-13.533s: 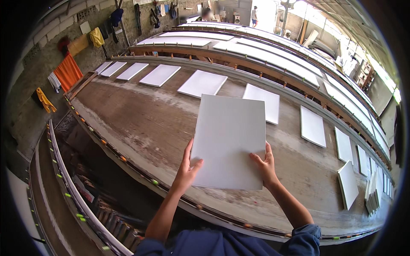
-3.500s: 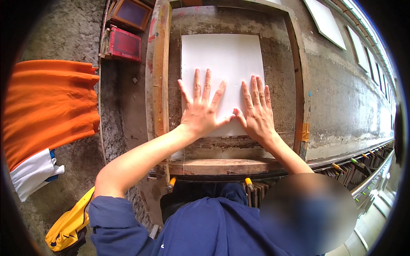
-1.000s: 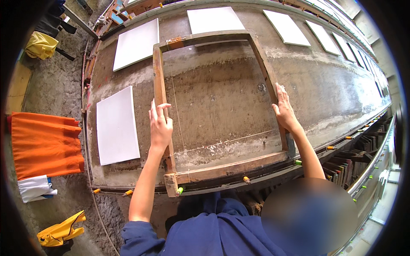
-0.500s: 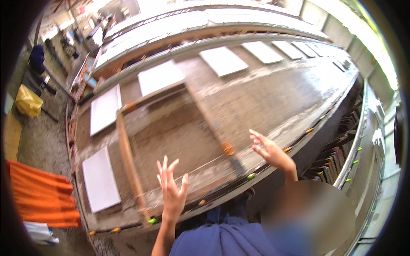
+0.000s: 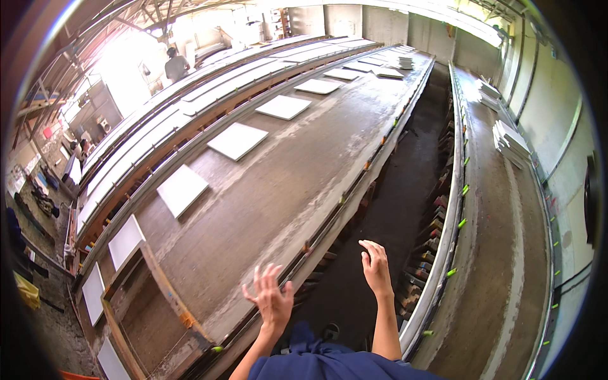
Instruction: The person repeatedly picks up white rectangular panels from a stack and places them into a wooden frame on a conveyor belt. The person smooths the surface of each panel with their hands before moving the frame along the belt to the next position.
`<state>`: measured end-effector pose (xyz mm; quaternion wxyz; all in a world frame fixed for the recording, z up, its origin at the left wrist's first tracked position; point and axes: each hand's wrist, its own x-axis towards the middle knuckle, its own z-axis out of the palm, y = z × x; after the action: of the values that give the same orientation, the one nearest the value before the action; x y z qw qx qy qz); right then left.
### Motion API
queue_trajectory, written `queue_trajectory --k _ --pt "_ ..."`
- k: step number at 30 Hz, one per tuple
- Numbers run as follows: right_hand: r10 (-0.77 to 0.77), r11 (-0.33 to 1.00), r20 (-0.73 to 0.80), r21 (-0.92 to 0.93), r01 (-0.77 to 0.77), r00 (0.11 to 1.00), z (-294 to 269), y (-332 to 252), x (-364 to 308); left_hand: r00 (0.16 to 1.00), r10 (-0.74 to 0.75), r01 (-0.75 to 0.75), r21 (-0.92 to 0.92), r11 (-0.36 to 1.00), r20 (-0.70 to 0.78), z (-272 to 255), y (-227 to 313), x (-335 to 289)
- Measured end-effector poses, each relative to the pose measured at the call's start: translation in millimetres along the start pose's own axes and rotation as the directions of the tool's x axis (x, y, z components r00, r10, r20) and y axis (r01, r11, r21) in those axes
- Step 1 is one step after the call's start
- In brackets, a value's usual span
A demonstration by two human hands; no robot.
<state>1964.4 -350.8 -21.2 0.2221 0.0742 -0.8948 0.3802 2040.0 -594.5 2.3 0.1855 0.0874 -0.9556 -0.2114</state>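
Note:
My left hand [image 5: 272, 300] is raised with its fingers spread, holding nothing, near the front edge of a long brown-grey table [image 5: 278, 183]. My right hand [image 5: 376, 268], its fingers stretched and slightly curved, hangs above the dark aisle and holds nothing. A wooden frame [image 5: 163, 284] with orange tape on one side lies on the table's near end, left of my left hand and apart from it. Flat white rectangular pieces lie in a row along the table's far side, among them one white piece [image 5: 237, 140] and another white piece [image 5: 182, 190].
The dark aisle [image 5: 405, 183] runs between this table and a second long table [image 5: 491, 266] on the right, edged with green clips. Stacked white pieces [image 5: 510, 140] lie on it. More long tables [image 5: 190, 104] stand beyond. A person [image 5: 176, 65] is in the background.
My view has turned right along the table, so the wooden frame now sits at lower left. Both hands have stayed raised and open. The blurred patch near my right arm is gone.

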Motion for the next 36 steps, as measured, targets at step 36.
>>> queue_trajectory --k 36 --pt "-0.363 0.932 0.128 0.045 0.36 0.923 9.9 248.4 424.3 0.989 0.13 -0.105 -0.288 0.952 0.072 222.8 267.3 330.9"
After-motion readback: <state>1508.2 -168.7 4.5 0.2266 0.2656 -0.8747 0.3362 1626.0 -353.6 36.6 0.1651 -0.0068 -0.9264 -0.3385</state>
